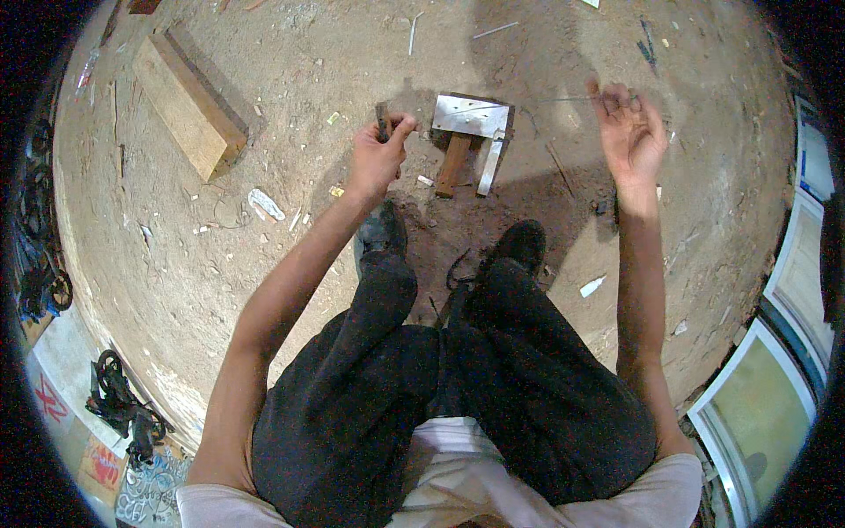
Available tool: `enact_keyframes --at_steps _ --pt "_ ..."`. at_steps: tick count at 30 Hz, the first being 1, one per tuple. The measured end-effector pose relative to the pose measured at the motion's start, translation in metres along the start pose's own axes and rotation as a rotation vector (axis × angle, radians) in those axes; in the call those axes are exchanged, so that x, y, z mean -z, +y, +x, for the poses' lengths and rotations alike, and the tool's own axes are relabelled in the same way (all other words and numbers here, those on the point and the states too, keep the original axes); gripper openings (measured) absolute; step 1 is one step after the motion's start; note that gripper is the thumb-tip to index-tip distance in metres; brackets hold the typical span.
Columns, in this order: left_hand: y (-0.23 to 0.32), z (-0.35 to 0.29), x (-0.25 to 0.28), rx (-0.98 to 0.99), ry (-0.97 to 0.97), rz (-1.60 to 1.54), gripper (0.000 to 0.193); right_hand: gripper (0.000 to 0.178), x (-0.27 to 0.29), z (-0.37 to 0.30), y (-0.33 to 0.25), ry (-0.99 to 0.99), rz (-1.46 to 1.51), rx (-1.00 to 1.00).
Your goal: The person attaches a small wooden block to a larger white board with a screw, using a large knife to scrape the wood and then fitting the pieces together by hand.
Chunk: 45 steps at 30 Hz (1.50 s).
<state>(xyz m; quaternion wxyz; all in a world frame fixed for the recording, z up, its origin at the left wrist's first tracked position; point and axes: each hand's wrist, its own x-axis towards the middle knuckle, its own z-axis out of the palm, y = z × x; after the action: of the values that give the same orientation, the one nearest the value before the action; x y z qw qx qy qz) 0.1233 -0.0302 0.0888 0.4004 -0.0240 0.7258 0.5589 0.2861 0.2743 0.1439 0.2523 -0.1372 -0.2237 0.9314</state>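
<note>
My left hand (380, 151) is raised in front of my left shoe, fingers closed on a small dark upright piece (383, 121) whose kind I cannot make out. To the right, my right hand (632, 141) is turned palm up with bent fingers, slightly blurred. A thin wire-like strand (568, 99) runs leftward from its fingertips. On the ground between both hands lies a pale metal plate (473, 115) with small holes. A brown wooden piece (453, 165) and a narrow light metal strip (489, 167) extend from it toward my feet.
A long wooden beam (189, 104) lies on the dirt floor at the far left. Scraps and sticks are scattered around, including a white scrap (592, 286). Framed panels (757, 422) line the right side. Dark wheeled objects (123, 400) stand at the lower left.
</note>
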Motion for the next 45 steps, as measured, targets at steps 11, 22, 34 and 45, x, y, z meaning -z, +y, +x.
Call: enact_keyframes --at_steps 11,22,34,45 --pt "-0.007 0.007 -0.012 -0.082 -0.12 -0.327 0.031 0.017 -0.069 -0.017 0.009 0.136 -1.08 -0.241" --pt "0.037 -0.006 -0.028 -0.161 -0.13 -0.239 0.033 0.02 -0.069 -0.012 -0.01 -0.045 -1.762 -0.078" --pt "0.028 -0.006 -0.03 -0.124 -0.242 -0.297 0.03 0.019 -0.085 -0.021 -0.011 0.011 -1.977 0.096" --pt "0.035 -0.004 -0.033 -0.078 -0.203 -0.31 0.034 0.018 -0.09 -0.028 -0.005 0.056 -1.886 0.125"
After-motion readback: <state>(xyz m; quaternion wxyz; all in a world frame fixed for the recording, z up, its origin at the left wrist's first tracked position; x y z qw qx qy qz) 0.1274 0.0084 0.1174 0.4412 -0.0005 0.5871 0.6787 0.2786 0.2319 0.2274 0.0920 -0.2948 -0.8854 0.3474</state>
